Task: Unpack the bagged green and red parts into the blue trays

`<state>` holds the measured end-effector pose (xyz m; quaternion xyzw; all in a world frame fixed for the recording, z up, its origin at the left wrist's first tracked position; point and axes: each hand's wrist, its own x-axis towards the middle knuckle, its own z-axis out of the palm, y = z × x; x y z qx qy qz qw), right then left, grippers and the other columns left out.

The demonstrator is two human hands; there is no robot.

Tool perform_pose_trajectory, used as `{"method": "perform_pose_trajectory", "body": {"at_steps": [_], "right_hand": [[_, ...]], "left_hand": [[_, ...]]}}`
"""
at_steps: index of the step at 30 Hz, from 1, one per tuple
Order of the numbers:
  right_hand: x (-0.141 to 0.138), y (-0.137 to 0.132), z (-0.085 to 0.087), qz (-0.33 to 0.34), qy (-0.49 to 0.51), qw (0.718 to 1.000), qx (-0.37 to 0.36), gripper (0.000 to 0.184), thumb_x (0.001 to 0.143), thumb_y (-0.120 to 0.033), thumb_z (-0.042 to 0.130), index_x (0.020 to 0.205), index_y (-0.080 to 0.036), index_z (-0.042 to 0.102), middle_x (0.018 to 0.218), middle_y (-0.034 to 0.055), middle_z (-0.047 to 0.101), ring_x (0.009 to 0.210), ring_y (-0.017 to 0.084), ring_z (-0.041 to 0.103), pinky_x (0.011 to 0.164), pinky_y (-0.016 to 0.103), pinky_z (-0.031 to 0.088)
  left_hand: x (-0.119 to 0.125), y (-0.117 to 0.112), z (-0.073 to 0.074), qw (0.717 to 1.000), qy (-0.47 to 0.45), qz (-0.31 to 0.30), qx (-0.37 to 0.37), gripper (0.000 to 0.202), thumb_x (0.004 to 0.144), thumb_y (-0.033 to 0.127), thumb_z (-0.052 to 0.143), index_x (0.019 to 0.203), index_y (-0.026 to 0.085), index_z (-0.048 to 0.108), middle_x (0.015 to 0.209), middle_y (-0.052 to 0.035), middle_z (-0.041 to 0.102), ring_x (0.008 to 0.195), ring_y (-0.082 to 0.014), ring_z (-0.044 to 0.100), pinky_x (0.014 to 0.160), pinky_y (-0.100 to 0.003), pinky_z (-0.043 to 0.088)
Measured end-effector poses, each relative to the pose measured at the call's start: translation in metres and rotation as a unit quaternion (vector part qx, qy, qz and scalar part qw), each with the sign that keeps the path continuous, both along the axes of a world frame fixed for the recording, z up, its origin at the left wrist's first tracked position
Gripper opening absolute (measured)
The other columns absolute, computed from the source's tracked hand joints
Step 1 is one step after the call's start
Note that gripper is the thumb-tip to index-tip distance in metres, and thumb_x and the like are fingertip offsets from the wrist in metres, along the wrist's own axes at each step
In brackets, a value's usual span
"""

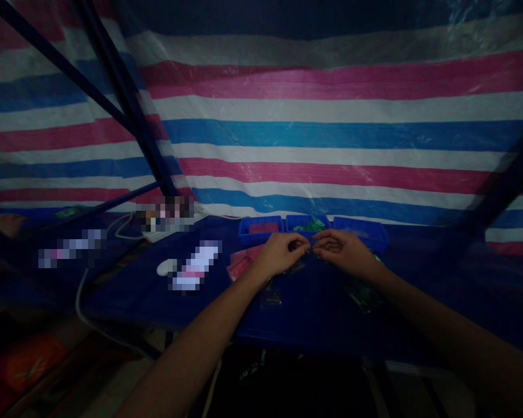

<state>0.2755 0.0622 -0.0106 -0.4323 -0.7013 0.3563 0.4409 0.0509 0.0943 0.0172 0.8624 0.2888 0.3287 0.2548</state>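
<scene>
My left hand (281,252) and my right hand (342,249) meet over a dark blue table (314,313), fingertips pinched together on something small that I cannot make out in the dim light. Just beyond them stand three blue trays: the left one (260,229) holds something red, the middle one (307,223) holds green pieces, the right one (361,231) looks dark inside. Pink packets (242,261) lie under my left wrist. Small clear bags (272,297) lie on the table below my hands.
A striped red, white and blue tarp (331,133) hangs behind the table. Dark metal poles (126,98) slant across the left. A white cable (85,302) and a small white round object (166,267) lie at the table's left. Orange items (26,363) sit low left.
</scene>
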Motion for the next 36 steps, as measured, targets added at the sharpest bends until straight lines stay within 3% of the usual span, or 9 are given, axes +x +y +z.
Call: {"method": "perform_pose_trajectory", "body": {"at_steps": [8, 14, 25, 32, 36], "right_hand": [[-0.009, -0.011, 0.008, -0.043, -0.132, 0.981, 0.132, 0.039, 0.081, -0.018, 0.064, 0.120, -0.022, 0.062, 0.094, 0.0030, 0.074, 0.074, 0.016, 0.069, 0.072, 0.032, 0.057], [-0.017, -0.014, 0.007, -0.066, -0.148, 0.971, 0.175, 0.044, 0.077, -0.013, 0.062, 0.120, -0.020, 0.056, 0.093, 0.0040, 0.071, 0.075, 0.017, 0.068, 0.071, 0.031, 0.055], [-0.020, -0.019, 0.014, -0.054, -0.119, 0.983, 0.132, 0.042, 0.076, -0.014, 0.059, 0.116, -0.024, 0.058, 0.086, 0.0000, 0.067, 0.076, 0.017, 0.064, 0.074, 0.031, 0.051], [-0.016, -0.011, 0.011, -0.050, -0.039, 0.994, 0.085, 0.022, 0.082, -0.021, 0.061, 0.103, -0.022, 0.063, 0.095, 0.0028, 0.069, 0.087, 0.020, 0.067, 0.081, 0.034, 0.053], [-0.015, -0.006, 0.008, -0.045, 0.007, 0.996, 0.076, 0.023, 0.080, -0.021, 0.066, 0.103, -0.022, 0.063, 0.100, 0.0036, 0.069, 0.093, 0.020, 0.068, 0.084, 0.034, 0.054]], "left_hand": [[0.001, -0.003, -0.002, 1.000, -0.003, -0.018, -0.019, 0.020, 0.093, 0.031, 0.061, 0.100, 0.017, 0.073, 0.088, -0.0050, 0.075, 0.077, -0.0153, 0.068, 0.072, -0.027, 0.051], [0.000, -0.004, -0.002, 0.999, 0.003, -0.023, -0.024, 0.019, 0.093, 0.031, 0.061, 0.100, 0.017, 0.071, 0.087, -0.0046, 0.075, 0.075, -0.0144, 0.068, 0.068, -0.025, 0.049], [0.003, -0.008, 0.004, 0.999, 0.015, -0.028, 0.032, 0.014, 0.089, 0.021, 0.060, 0.096, 0.017, 0.071, 0.089, -0.0039, 0.073, 0.078, -0.0157, 0.067, 0.071, -0.027, 0.048], [0.003, -0.007, 0.006, 0.999, 0.006, -0.008, 0.047, 0.012, 0.084, 0.016, 0.061, 0.092, 0.017, 0.070, 0.088, -0.0030, 0.072, 0.081, -0.0162, 0.065, 0.074, -0.027, 0.048], [0.004, -0.008, 0.005, 0.998, -0.009, 0.009, 0.054, 0.011, 0.084, 0.017, 0.060, 0.091, 0.017, 0.068, 0.086, -0.0022, 0.071, 0.079, -0.0156, 0.065, 0.074, -0.027, 0.048]]}}
